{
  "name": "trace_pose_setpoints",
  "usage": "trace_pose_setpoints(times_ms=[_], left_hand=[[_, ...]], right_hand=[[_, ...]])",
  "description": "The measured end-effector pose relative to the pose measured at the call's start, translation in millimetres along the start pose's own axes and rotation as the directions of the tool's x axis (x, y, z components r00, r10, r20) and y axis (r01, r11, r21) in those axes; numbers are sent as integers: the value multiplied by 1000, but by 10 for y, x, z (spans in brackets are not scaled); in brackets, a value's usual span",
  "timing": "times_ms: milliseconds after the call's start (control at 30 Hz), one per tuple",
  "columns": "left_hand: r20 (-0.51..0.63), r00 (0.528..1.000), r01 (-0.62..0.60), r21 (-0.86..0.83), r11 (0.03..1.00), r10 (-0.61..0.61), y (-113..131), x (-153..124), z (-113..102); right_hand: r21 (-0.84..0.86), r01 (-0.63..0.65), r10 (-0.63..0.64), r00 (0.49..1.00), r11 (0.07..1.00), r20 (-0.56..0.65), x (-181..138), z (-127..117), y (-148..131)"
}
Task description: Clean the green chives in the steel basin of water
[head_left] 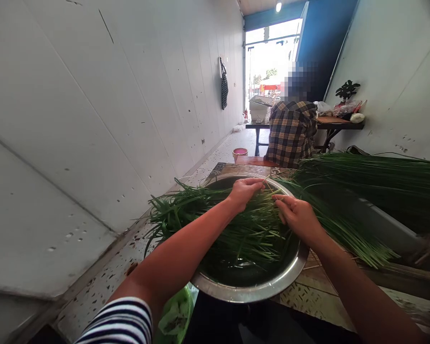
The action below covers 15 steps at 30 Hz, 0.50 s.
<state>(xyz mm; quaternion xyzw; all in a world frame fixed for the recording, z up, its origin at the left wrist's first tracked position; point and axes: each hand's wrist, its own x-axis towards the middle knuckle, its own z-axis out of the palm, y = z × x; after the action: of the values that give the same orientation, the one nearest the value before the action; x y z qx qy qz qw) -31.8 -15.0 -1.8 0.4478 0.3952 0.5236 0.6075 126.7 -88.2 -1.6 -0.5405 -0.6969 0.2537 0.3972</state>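
A wide steel bowl (251, 289) in front of me holds a heap of long green chives (251, 229), whose leaves trail over its left rim. My left hand (244, 191) hovers over the heap with fingers pinched on a thin chive stalk. My right hand (298, 215) sits just to its right, fingers curled and pinching the same strands. Both hands are above the middle of the bowl.
A big pile of long chives (372, 191) lies on the right. A person in a plaid shirt (291, 131) sits ahead, back turned, near a table (338, 124) with bags and a plant. A pink bucket (240, 153) stands on the floor. White wall on the left.
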Motion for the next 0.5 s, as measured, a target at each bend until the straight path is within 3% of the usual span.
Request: trace_pose_setpoints(times_ms=[500], left_hand=[[17,1000,26,-69,997,-25,-25,46,-23]], right_hand=[[52,-15,15,1000,999,-4,-9,8,0]])
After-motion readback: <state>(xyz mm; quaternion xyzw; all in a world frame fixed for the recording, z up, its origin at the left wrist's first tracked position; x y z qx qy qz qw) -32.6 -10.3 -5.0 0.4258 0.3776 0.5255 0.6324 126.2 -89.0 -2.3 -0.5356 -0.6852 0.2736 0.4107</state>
